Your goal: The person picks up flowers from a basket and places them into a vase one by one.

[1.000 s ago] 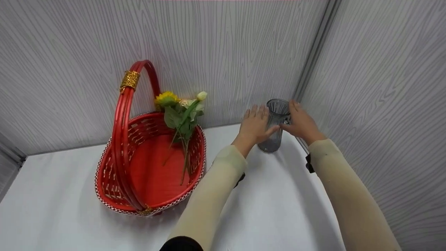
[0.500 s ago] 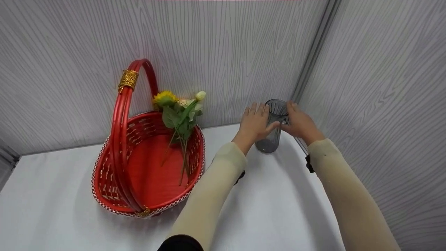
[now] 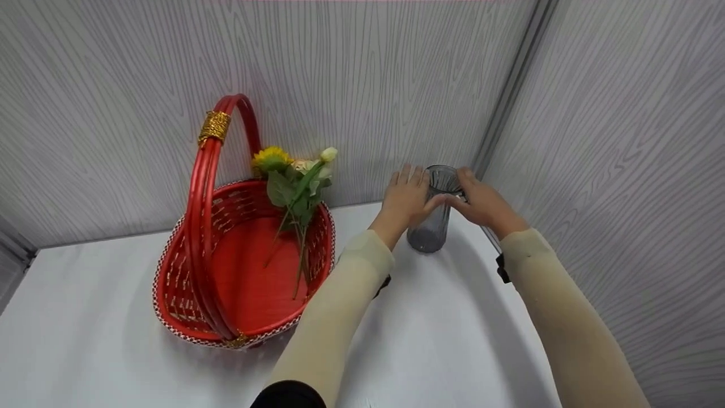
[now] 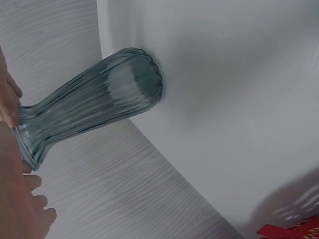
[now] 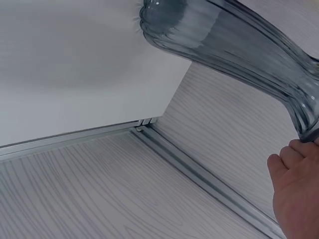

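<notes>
Glass vase [image 3: 429, 231]: 3 o'clock from centre on my head feed; base looks planted on the white table [image 3: 436, 328]; can't tell if it's dead upright or slightly tilted
Left hand [image 3: 405, 198]: on the vase's 9 o'clock side, up near the rim; fingers straight, nothing clenched
Right hand [image 3: 481, 203]: mirrors it at 3 o'clock; fingers extended, fingertips against the rim on my right wrist feed
Thumbs: reach across the 6 o'clock side, tips meeting or nearly so; I read it as a two-sided brace, opposing palms steadying tall glass without a wrap grip
Red basket [image 3: 257, 283]: 8 o'clock from centre, well apart from the vase; handle up
Flowers [image 3: 303, 195]: at the basket's 1 o'clock, stems inside, blooms above the rim; wall likely props them
</notes>
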Tool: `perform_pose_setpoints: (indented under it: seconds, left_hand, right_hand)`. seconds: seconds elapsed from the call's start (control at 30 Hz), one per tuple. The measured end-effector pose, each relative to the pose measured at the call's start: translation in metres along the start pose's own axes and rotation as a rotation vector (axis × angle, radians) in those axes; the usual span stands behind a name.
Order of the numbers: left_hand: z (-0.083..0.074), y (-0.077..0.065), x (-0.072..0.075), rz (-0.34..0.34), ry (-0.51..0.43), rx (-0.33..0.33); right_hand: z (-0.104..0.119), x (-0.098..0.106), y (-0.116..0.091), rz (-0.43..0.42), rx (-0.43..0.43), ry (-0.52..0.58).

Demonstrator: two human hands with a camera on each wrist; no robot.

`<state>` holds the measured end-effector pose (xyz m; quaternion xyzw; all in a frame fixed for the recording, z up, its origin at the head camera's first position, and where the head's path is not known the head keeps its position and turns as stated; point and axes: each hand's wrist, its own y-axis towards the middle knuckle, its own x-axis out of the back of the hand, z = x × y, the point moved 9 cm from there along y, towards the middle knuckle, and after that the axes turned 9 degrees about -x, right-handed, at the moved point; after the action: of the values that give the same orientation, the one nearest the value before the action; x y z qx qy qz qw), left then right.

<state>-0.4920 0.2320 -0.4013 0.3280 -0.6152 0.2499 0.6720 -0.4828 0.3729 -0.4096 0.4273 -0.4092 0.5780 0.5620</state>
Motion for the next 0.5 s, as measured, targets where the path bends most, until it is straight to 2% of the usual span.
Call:
perform_pose_setpoints:
  seconds: [0.23,0.5]
  left_hand:
    - [0.013,-0.007,0.001,0.001,-0.007,0.028]
    - [0.021,-0.016,0.003,0.001,-0.033,0.028]
  right_hand:
    - [0.017,-0.006,-0.003,0.01,0.024,0.027]
    - [0.025,-0.007,-0.012,0.007,0.065,0.031]
